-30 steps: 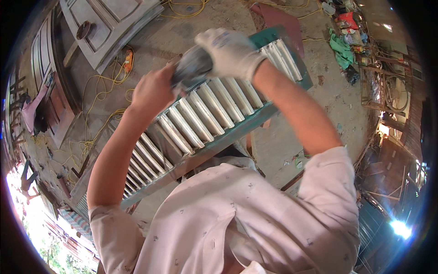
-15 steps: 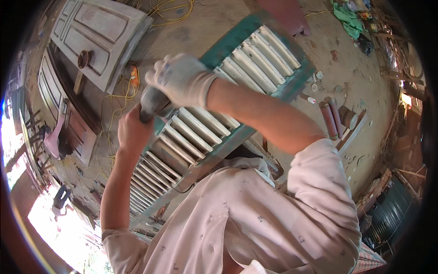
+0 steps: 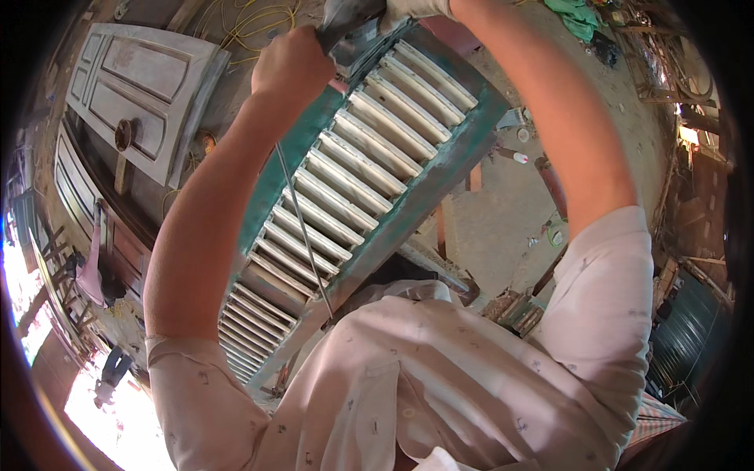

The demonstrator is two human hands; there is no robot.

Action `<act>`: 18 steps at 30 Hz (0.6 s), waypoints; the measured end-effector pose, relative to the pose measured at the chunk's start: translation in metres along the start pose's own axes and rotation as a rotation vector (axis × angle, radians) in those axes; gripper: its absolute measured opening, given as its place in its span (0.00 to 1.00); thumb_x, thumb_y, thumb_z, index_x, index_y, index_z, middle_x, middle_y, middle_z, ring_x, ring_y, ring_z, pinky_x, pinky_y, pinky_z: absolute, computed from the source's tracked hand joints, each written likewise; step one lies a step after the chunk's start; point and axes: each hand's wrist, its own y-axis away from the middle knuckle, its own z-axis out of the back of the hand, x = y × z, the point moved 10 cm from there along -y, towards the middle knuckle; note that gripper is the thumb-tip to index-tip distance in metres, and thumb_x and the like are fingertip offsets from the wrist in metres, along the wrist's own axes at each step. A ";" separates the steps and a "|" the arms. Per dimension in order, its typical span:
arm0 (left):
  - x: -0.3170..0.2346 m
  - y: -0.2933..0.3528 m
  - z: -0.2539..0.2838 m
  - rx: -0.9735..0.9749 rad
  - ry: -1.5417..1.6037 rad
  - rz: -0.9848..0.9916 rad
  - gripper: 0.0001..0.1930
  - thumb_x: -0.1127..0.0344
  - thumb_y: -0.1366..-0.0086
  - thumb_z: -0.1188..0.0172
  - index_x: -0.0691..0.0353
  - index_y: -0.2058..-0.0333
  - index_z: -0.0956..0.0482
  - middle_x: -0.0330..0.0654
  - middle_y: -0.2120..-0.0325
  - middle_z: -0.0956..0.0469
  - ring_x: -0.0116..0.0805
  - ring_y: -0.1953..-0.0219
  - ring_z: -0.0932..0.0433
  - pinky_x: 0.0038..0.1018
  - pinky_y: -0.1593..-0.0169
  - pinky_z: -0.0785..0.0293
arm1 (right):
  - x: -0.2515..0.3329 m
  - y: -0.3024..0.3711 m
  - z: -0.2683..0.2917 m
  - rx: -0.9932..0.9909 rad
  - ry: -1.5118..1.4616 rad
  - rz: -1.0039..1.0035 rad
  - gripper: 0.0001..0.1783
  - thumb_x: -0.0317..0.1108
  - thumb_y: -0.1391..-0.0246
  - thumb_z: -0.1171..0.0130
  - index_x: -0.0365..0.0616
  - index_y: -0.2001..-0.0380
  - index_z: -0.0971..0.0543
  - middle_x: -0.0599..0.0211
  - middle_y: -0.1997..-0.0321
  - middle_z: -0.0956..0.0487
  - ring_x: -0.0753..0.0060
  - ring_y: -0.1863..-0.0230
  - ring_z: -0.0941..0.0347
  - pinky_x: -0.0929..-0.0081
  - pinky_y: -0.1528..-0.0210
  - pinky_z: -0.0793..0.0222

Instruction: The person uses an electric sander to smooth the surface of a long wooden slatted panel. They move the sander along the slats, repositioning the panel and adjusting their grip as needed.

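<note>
A louvered shutter panel [image 3: 471, 135] with a worn green frame and pale slats lies slanting in front of me. At its far end, a dark grey power sander [image 3: 357, 49] is against the frame, its top cut off by the upper picture edge. My bare left hand [image 3: 294, 64] is closed around the near side of the sander. My right hand [image 3: 420, 8], in a whitish knitted glove, grips the sander's other side; its fingers are mostly out of the picture. A dark power cord [image 3: 302, 224] hangs from under my left forearm across the slats.
Two panelled doors lean at the left, the nearer one a greyish door [image 3: 145, 86] with a round brown object [image 3: 123, 135] by it. Yellow cable [image 3: 251, 31] is coiled behind. Green cloth [image 3: 577, 17] lies at the far right. A distant person [image 3: 114, 377] is at lower left.
Both my hands and the sander have moved away from me to the shutter's far end. My arms are stretched further out, and the cord now shows across the slats.
</note>
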 end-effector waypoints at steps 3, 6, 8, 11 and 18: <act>-0.017 -0.012 0.000 -0.023 -0.004 -0.004 0.17 0.63 0.36 0.36 0.62 0.51 0.12 0.61 0.55 0.11 0.65 0.48 0.11 0.52 0.42 0.15 | -0.023 -0.003 -0.004 -0.039 -0.007 0.030 0.44 0.42 0.74 0.08 0.50 0.48 0.18 0.56 0.47 0.13 0.45 0.41 0.16 0.52 0.39 0.21; -0.016 -0.014 0.002 -0.048 0.002 0.028 0.18 0.63 0.36 0.36 0.63 0.50 0.12 0.61 0.53 0.11 0.65 0.48 0.12 0.52 0.42 0.15 | -0.031 -0.011 -0.008 -0.054 -0.020 0.016 0.44 0.42 0.75 0.08 0.51 0.48 0.18 0.56 0.47 0.13 0.46 0.41 0.17 0.52 0.39 0.21; -0.010 -0.021 -0.001 -0.042 -0.033 0.028 0.19 0.64 0.36 0.39 0.62 0.48 0.14 0.64 0.52 0.12 0.68 0.46 0.14 0.56 0.41 0.17 | -0.030 -0.016 -0.009 -0.049 -0.021 0.005 0.44 0.41 0.75 0.08 0.51 0.48 0.18 0.56 0.47 0.13 0.46 0.41 0.17 0.52 0.39 0.21; -0.001 -0.019 0.003 -0.032 -0.052 0.034 0.18 0.64 0.35 0.38 0.63 0.49 0.13 0.63 0.52 0.12 0.66 0.46 0.13 0.53 0.43 0.15 | -0.023 -0.021 -0.005 -0.046 -0.024 -0.010 0.44 0.42 0.74 0.08 0.49 0.49 0.18 0.55 0.47 0.13 0.45 0.41 0.17 0.52 0.39 0.21; 0.026 0.008 0.006 -0.047 -0.109 0.036 0.15 0.65 0.33 0.38 0.63 0.51 0.14 0.61 0.54 0.11 0.64 0.49 0.11 0.50 0.45 0.13 | 0.015 -0.023 -0.015 -0.127 -0.033 0.051 0.43 0.45 0.73 0.09 0.48 0.50 0.18 0.52 0.47 0.14 0.43 0.40 0.17 0.51 0.38 0.21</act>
